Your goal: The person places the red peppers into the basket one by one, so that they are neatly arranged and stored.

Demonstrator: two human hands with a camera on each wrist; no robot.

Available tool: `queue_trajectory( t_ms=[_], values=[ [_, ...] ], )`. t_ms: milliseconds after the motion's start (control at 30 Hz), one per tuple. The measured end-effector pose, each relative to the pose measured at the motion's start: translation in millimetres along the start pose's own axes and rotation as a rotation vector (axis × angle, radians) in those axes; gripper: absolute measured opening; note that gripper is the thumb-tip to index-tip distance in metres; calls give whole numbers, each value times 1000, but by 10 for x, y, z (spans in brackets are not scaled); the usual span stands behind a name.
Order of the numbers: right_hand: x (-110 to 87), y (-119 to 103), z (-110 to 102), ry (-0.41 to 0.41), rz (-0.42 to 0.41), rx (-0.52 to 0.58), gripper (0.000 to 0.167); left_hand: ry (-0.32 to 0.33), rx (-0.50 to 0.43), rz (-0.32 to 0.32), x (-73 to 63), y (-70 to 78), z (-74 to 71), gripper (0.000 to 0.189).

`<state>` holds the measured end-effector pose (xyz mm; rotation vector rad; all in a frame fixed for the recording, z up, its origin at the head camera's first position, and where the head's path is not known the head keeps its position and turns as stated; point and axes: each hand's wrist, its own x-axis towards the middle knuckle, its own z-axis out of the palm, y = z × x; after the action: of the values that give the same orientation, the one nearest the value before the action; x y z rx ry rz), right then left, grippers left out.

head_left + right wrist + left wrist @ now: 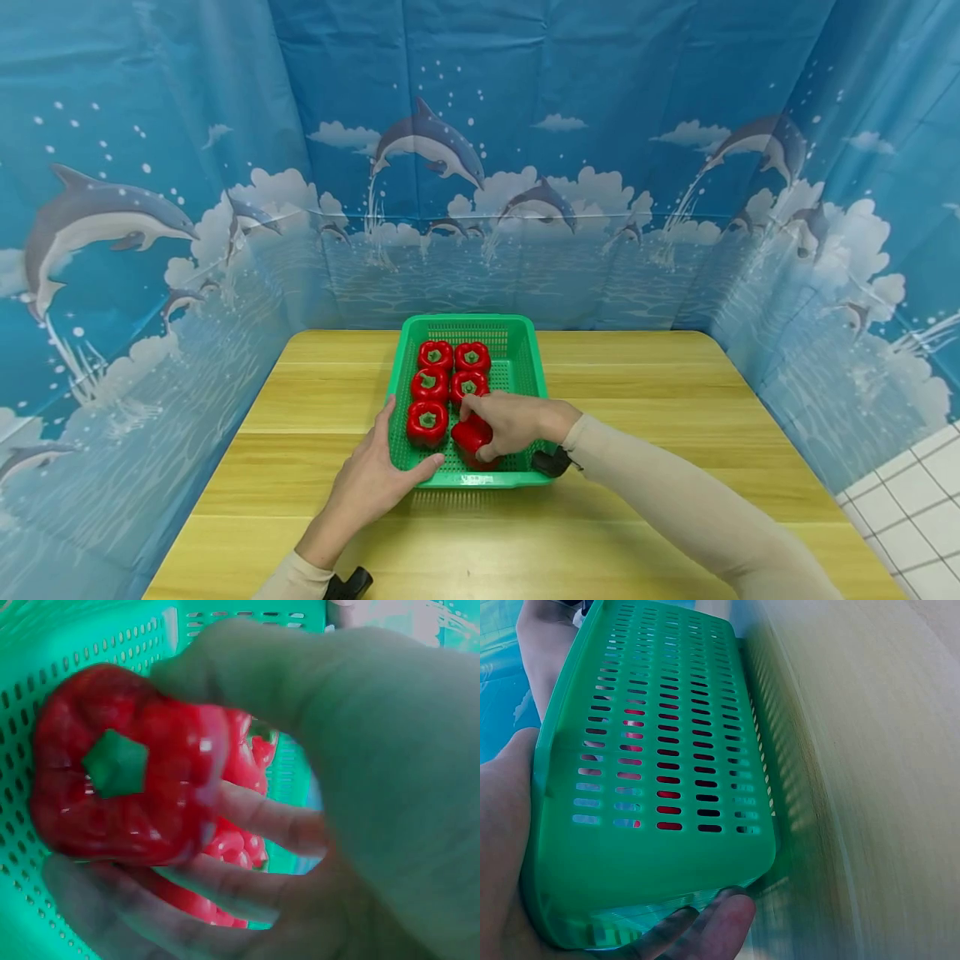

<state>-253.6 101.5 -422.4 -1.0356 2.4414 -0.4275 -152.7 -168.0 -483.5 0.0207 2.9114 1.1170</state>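
My right hand (510, 425) is inside the green plastic basket (471, 480), gripping a red bell pepper (472, 435) near its front. In the right wrist view, that pepper (169, 757) has its green stem turned to the camera, with thumb and fingers on its sides. It is tilted over in the head view, its stem unseen. My left hand (375, 479) holds the basket's front left corner, thumb by the front rim and fingers along the left side. Those fingers (720, 926) curl round the corner in the left wrist view. Several other red bell peppers (428, 423) stand stem up in the basket.
The basket stands on a yellow wooden table (615, 383), near its back edge. A blue curtain (510, 275) printed with dolphins encloses the table at the back and sides. White floor tiles (911, 492) show at the lower right.
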Motion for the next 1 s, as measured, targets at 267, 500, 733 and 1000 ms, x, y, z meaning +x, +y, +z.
queue_trajectory(
  t_ms=[267,500,733,1000],
  values=[
    [-71,-3,-103,61,-7,-14,55,0,5,-7,-1,4,-12,129],
    [-59,-50,-149,71,18,4,69,3,7,-4,-9,-6,-10,129],
    [-5,-60,-99,76,35,-75,63,1,4,-1,-12,-12,-8,128],
    [18,-44,-92,123,48,-47,66,-4,-4,-1,-10,-3,-7,130]
  ],
)
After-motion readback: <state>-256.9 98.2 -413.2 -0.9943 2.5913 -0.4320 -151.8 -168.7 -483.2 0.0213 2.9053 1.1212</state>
